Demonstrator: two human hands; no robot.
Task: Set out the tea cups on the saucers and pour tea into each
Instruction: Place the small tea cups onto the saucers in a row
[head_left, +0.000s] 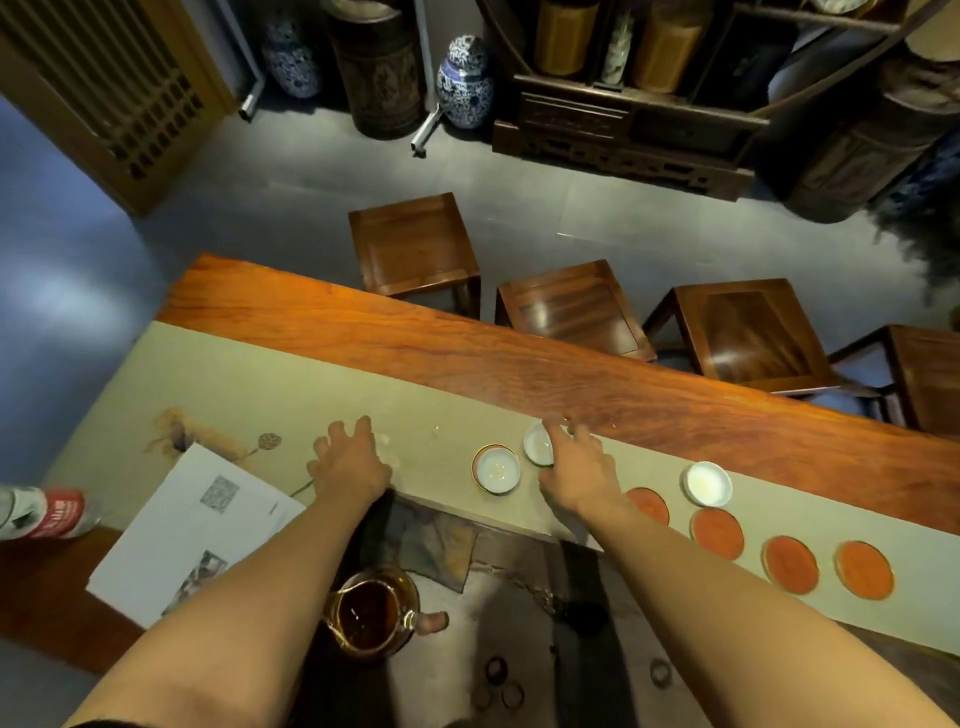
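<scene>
Three white tea cups are sitting upright on the pale runner: a gold-rimmed cup (496, 468), a second cup (538, 444) just beside it on its far right, and a third cup (706, 484) well apart to the right. Four round orange saucers (717, 533) are lying bare in a row nearby. A glass pitcher (371, 614) of dark amber tea is standing at the near edge.

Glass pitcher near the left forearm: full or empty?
Mostly full: the glass pitcher holds dark amber tea close to its rim, standing upright and untouched.
</scene>
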